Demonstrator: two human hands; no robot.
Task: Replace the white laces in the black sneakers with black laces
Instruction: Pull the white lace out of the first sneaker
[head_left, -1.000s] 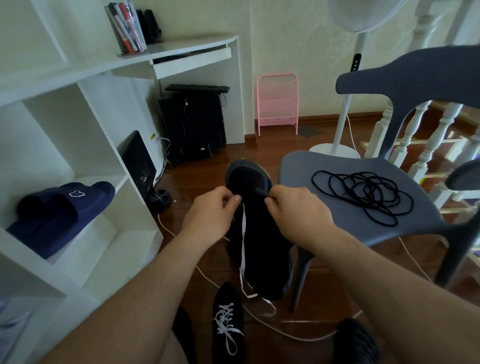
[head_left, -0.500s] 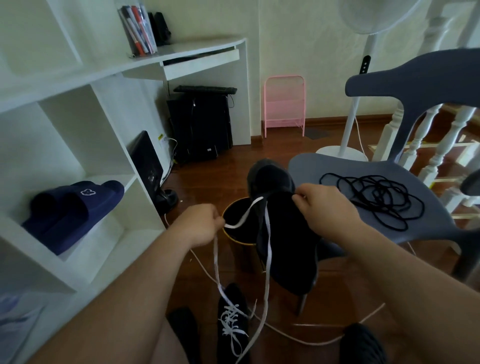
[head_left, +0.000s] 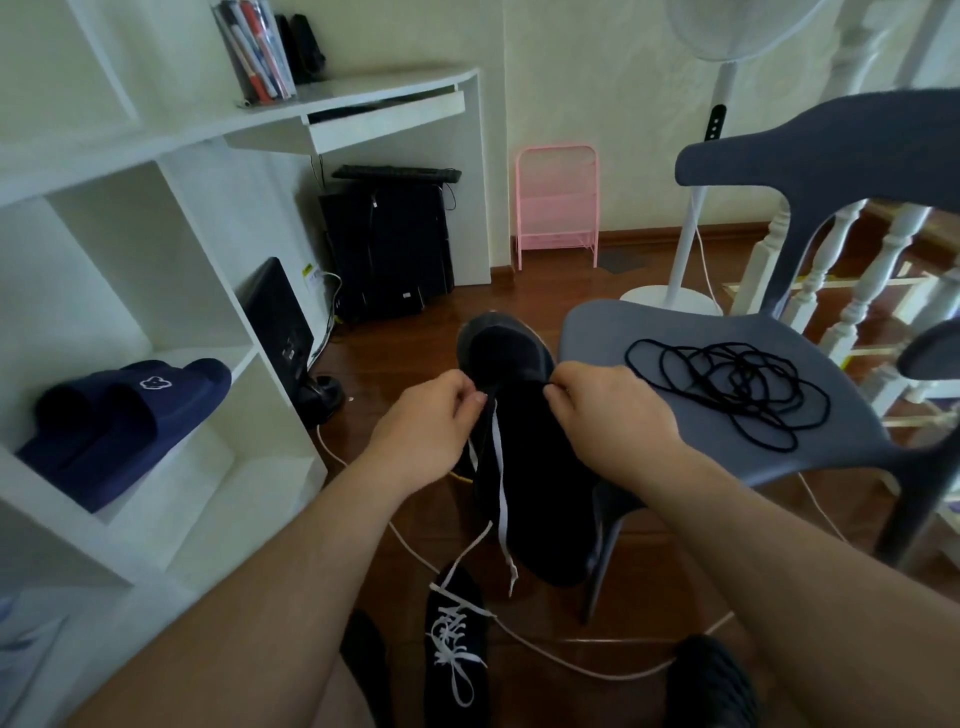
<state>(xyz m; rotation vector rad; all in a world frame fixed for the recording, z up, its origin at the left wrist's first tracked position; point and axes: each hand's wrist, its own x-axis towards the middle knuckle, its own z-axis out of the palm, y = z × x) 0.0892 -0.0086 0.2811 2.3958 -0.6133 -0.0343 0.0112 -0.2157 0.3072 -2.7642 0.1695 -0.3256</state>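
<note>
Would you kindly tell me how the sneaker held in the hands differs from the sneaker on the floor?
The held sneaker is up in the air, gripped near its toe end by the left hand and right hand; the floor sneaker lies untouched on the wooden floor. The held sneaker's white lace hangs loose and mostly unthreaded; the floor sneaker's lace is criss-crossed and tied. Both are black with white laces.

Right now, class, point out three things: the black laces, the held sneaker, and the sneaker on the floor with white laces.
black laces (head_left: 727, 389), head view, middle of the tangled pile.
held sneaker (head_left: 540, 499), head view, black upper.
floor sneaker (head_left: 457, 639), head view, laced front.
</note>
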